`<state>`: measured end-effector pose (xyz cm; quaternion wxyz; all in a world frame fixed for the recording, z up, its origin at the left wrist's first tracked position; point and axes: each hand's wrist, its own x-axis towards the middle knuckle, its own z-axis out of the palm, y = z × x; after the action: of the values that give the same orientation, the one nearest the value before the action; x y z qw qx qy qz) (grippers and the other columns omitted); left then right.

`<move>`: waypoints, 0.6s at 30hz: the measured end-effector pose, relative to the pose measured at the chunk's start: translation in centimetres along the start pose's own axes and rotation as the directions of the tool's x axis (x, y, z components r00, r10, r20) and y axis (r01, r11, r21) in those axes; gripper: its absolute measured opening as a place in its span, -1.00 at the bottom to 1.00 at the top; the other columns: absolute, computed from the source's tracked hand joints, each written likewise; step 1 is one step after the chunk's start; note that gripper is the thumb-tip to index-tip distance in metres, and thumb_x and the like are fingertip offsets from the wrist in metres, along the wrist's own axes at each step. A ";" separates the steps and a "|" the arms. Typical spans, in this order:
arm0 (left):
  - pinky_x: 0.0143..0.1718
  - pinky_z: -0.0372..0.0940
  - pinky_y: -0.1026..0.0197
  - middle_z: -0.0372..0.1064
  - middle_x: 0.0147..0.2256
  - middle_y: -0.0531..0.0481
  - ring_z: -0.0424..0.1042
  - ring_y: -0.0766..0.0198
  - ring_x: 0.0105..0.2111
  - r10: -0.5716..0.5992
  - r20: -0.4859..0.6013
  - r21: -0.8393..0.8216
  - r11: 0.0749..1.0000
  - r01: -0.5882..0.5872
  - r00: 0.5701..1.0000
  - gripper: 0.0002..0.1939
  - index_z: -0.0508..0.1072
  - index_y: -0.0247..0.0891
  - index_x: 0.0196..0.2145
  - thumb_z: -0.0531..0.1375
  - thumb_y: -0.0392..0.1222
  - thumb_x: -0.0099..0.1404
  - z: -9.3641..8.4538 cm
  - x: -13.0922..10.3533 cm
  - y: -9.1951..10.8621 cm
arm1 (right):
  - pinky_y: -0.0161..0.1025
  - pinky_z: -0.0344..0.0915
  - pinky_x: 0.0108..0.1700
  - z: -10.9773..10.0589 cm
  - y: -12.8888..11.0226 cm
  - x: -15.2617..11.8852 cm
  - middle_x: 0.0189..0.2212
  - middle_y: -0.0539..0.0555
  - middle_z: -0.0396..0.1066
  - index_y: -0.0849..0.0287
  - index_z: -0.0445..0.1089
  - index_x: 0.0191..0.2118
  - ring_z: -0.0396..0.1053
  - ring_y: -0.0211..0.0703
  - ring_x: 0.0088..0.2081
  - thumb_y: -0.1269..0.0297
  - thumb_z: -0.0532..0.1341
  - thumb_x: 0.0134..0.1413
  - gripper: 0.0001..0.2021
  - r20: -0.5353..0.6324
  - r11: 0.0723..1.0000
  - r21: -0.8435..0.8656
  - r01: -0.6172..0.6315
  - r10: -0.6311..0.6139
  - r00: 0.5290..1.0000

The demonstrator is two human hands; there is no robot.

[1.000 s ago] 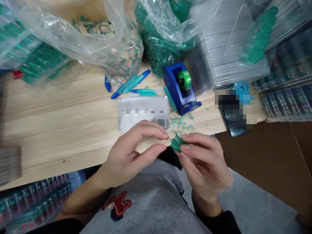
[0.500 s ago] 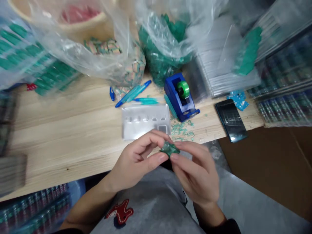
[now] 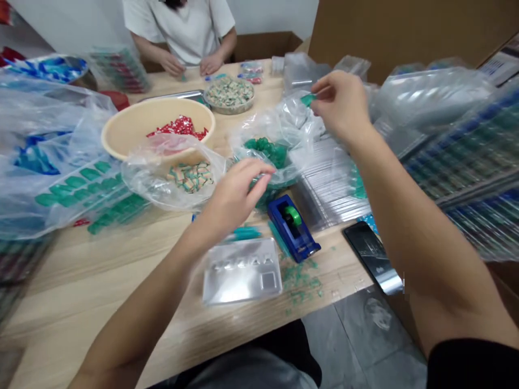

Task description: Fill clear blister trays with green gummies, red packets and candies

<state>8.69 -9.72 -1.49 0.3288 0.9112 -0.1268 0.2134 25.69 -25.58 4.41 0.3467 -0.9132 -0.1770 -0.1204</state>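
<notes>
My right hand (image 3: pixel 343 105) is raised over the plastic packaging at the back right, its fingertips pinching a small green piece (image 3: pixel 308 100). My left hand (image 3: pixel 243 192) hovers at the near edge of an open clear bag (image 3: pixel 279 173) of green pieces, thumb and fingers apart, with nothing visible between them. Below it on the table lies a clear molded tray (image 3: pixel 243 275), beside a blue tape dispenser (image 3: pixel 294 229) with green tape. A second bag (image 3: pixel 190 178) of small patterned pieces stands left of my left hand.
A cream basin (image 3: pixel 117 132) with red pieces and a round dish (image 3: pixel 230 94) stand farther back. Across the table (image 3: pixel 89 275) sits a person in white (image 3: pixel 182 27). A phone (image 3: pixel 371 256) lies at the front right, near stacked clear packs (image 3: pixel 478 210).
My hands have separated; the right went up and away to the right with a green piece, the left forward to the bag. The view has tilted up, showing the person across.
</notes>
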 end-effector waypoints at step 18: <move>0.09 0.24 0.10 0.40 0.04 -0.20 0.36 -0.04 0.10 -0.402 0.581 0.580 0.815 -0.013 0.708 -0.53 0.43 -0.33 0.06 0.13 -0.48 0.19 7.8 13.7 -5.2 | -0.31 0.29 -0.27 -3.2 1.6 -6.4 -0.34 -0.03 0.60 0.23 0.58 -0.26 0.45 -0.36 -0.36 0.53 0.27 0.05 -0.83 -0.035 0.993 0.022 0.115 -0.114 0.993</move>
<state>24.99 -12.16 -3.22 0.0081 0.9867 -0.0705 -0.1460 20.18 -30.43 3.61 0.3529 -0.8952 -0.2246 -0.1536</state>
